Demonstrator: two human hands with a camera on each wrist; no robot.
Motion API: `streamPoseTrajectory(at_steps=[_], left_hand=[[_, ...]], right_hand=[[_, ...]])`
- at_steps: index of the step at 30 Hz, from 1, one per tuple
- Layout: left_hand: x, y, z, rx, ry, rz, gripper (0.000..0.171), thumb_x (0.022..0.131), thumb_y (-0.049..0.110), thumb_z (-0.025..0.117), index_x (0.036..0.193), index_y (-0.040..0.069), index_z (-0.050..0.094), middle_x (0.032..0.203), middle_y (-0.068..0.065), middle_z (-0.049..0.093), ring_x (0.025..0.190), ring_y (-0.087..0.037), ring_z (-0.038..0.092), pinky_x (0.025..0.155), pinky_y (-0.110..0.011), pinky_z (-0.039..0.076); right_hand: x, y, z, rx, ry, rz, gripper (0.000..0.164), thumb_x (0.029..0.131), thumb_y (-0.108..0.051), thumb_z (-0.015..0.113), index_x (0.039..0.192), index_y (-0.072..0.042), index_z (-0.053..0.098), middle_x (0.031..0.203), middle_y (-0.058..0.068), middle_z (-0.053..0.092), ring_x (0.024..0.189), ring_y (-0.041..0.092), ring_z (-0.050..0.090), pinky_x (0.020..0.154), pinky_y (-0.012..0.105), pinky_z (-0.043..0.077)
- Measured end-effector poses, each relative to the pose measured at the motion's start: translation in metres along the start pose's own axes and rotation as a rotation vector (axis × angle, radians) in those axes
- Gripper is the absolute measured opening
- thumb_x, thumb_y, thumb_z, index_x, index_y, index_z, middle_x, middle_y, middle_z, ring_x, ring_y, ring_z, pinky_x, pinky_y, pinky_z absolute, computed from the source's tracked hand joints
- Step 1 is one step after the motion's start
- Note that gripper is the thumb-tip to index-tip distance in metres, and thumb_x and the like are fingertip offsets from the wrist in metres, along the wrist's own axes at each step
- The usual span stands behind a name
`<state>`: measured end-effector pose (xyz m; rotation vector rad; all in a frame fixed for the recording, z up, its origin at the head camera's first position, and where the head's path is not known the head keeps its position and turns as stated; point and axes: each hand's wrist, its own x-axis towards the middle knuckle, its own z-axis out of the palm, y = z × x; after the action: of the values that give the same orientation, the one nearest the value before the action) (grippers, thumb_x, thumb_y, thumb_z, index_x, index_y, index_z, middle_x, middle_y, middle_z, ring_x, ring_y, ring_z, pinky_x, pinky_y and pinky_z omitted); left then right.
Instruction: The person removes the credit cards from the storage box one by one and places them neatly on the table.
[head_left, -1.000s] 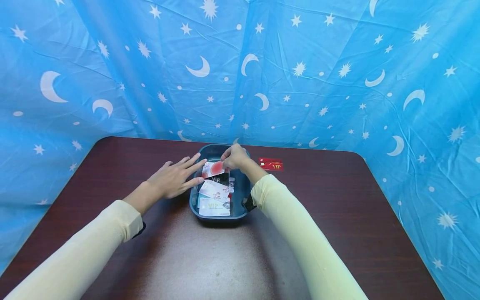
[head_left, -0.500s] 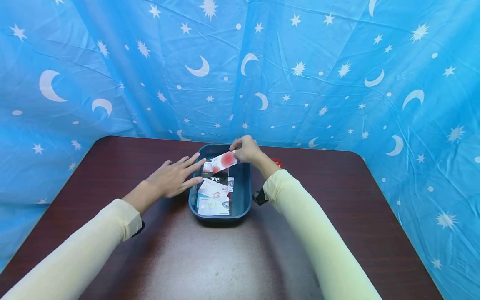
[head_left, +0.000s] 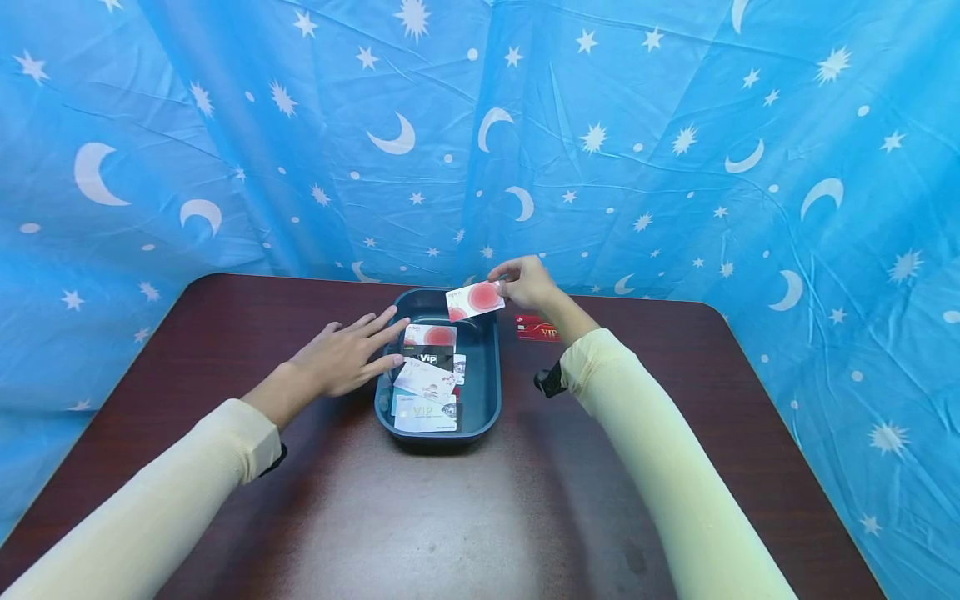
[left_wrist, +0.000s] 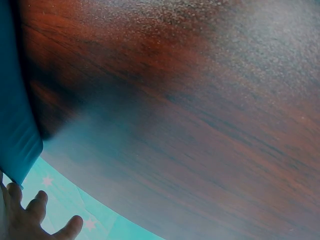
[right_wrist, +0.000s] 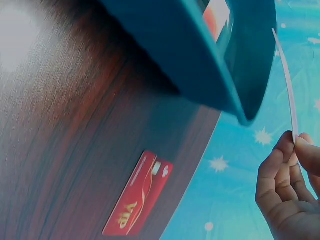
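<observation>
My right hand [head_left: 528, 283] pinches a white card with red circles [head_left: 476, 301] between thumb and fingers, above the far right rim of a dark blue tray [head_left: 491, 400]. Seen edge-on in the right wrist view, the pinched card [right_wrist: 286, 75] looks thin and slightly bowed. My left hand [head_left: 337, 358] has its fingers spread, with the fingertips at the tray's left rim. Inside the tray lie a similar red-circle card [head_left: 431, 335], a black Vip card [head_left: 427, 358], a white floral card [head_left: 423, 379] and a white VIP card [head_left: 423, 414], overlapping one another.
A red VIP card [head_left: 536, 327] lies on the dark wooden table [head_left: 675, 417] right of the tray, partly behind my right forearm. A blue curtain [head_left: 600, 150] with moons and stars hangs right behind the table's far edge.
My right hand has lifted the red-circle card out of the tray, up and to the right, uncovering a similar card beneath. The left hand has stayed in place.
</observation>
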<state>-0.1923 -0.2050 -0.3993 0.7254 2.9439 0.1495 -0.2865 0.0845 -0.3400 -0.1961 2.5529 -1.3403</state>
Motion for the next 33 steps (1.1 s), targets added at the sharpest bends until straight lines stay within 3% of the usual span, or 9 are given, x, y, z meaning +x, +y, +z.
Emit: streamPoseTrajectory(at_steps=[4,14,18,24,33], left_hand=[[-0.001,0.000,-0.001,-0.003,-0.003,-0.004,0.068,0.103,0.050,0.045,0.159,0.017,0.025,0.163,-0.016,0.021,0.143,-0.043,0.033,0.105,-0.071,0.030],[-0.001,-0.001,-0.001,-0.003,-0.009,-0.010,0.070,0.102,0.053,0.044,0.159,0.018,0.024,0.164,-0.015,0.021,0.143,-0.043,0.032,0.106,-0.071,0.029],[-0.002,-0.001,-0.002,0.004,-0.007,-0.008,0.069,0.102,0.052,0.045,0.159,0.018,0.025,0.164,-0.015,0.022,0.143,-0.043,0.033,0.106,-0.070,0.030],[-0.002,0.002,-0.002,0.014,-0.009,-0.003,0.068,0.103,0.050,0.046,0.159,0.018,0.026,0.164,-0.015,0.022,0.143,-0.043,0.033,0.106,-0.070,0.030],[-0.002,0.001,-0.002,0.002,0.009,0.003,0.069,0.102,0.051,0.047,0.159,0.017,0.027,0.163,-0.015,0.023,0.143,-0.043,0.034,0.105,-0.070,0.031]], right_hand=[[-0.001,0.006,-0.011,-0.018,0.013,-0.004,0.024,0.098,0.004,0.055,0.118,0.002,0.069,0.112,0.020,0.066,0.088,0.026,0.063,0.070,0.026,0.052],[-0.003,0.030,-0.043,-0.034,0.027,-0.035,0.026,0.101,0.000,0.053,0.124,0.004,0.065,0.120,0.022,0.063,0.096,0.030,0.064,0.083,0.034,0.055],[-0.005,0.042,-0.056,-0.050,0.033,-0.035,0.027,0.101,-0.002,0.054,0.125,0.005,0.064,0.118,0.024,0.063,0.096,0.030,0.066,0.081,0.032,0.055],[-0.008,0.064,-0.076,-0.056,0.058,-0.001,0.027,0.101,-0.002,0.053,0.124,0.007,0.063,0.115,0.025,0.063,0.091,0.026,0.065,0.072,0.025,0.054],[-0.017,0.086,-0.097,-0.096,0.096,0.059,0.028,0.102,-0.001,0.052,0.127,0.007,0.061,0.118,0.026,0.062,0.096,0.030,0.065,0.073,0.024,0.054]])
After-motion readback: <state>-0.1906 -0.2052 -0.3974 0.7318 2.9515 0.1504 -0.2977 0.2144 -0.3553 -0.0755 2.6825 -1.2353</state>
